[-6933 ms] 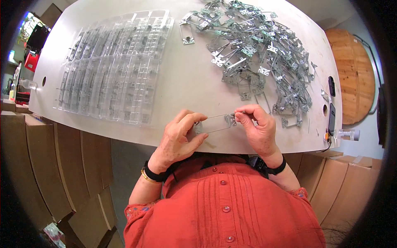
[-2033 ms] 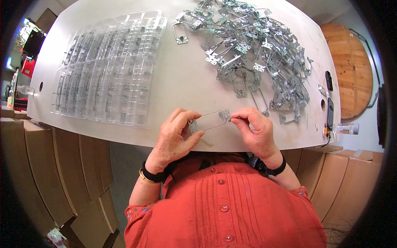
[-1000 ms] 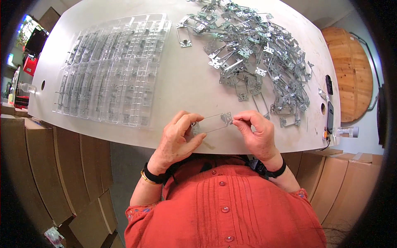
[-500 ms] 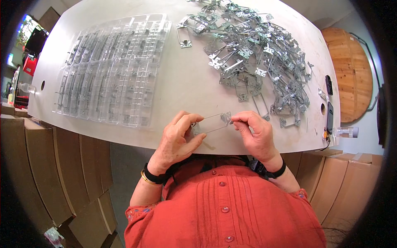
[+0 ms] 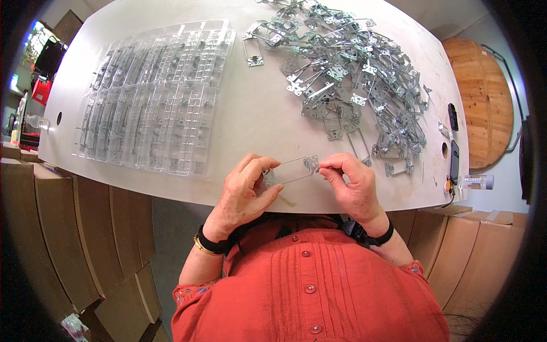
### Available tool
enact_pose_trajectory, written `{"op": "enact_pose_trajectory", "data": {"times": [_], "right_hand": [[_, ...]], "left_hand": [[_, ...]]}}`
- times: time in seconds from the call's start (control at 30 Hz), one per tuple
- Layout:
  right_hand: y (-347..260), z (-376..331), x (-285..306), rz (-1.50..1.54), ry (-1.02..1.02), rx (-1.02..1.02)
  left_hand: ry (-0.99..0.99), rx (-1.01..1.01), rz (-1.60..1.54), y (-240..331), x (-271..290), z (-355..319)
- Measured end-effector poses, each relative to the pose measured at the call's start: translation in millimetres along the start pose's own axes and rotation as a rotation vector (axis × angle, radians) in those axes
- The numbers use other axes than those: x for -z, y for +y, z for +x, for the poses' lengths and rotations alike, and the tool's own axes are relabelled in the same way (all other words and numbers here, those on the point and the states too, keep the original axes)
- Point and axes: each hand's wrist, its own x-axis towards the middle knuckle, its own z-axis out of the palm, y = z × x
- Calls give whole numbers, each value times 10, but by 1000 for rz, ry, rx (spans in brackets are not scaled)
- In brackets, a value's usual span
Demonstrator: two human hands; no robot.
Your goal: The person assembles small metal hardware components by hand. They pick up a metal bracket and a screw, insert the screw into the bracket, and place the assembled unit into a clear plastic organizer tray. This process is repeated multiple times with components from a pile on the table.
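Between my hands, just over the table's near edge, is a small metal bracket frame [image 5: 309, 165], made of two end plates joined by two thin rods. My left hand [image 5: 246, 187] grips its left end plate between thumb and fingers. At the other end my right hand [image 5: 352, 181] is closed in a pinch at the right plate; whether something tiny sits between its fingertips is hidden. A large pile of similar metal bracket frames [image 5: 364, 74] spreads over the far right of the table. To the left lies a clear plastic tray [image 5: 212, 108] with many compartments, metal parts showing in them.
The white table [image 5: 250, 114] has a curved near edge close to my body. Phone-like black devices [image 5: 454, 162] and a clear bottle [image 5: 478, 182] are at its right edge. Another clear bottle [image 5: 37, 122] stands at far left. Cardboard boxes [image 5: 57, 222] flank me below.
Almost nothing differs. Both hands keep their place around the bracket frame, with at most a slight shift of the right fingertips.
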Motion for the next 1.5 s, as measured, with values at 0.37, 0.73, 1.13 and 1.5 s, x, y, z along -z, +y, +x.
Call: {"op": "enact_pose_trajectory", "data": {"times": [0.37, 0.73, 1.13, 1.5], "right_hand": [[11, -55, 29, 7, -15, -98], [43, -67, 71, 176, -34, -115], [8, -252, 142, 387, -176, -303], [73, -416, 230, 337, -207, -193]], "left_hand": [[-2, -15, 34, 7, 6, -2], [-47, 36, 35, 146, 26, 38], [164, 79, 112, 144, -145, 120], [220, 93, 288, 341, -322, 8]]}}
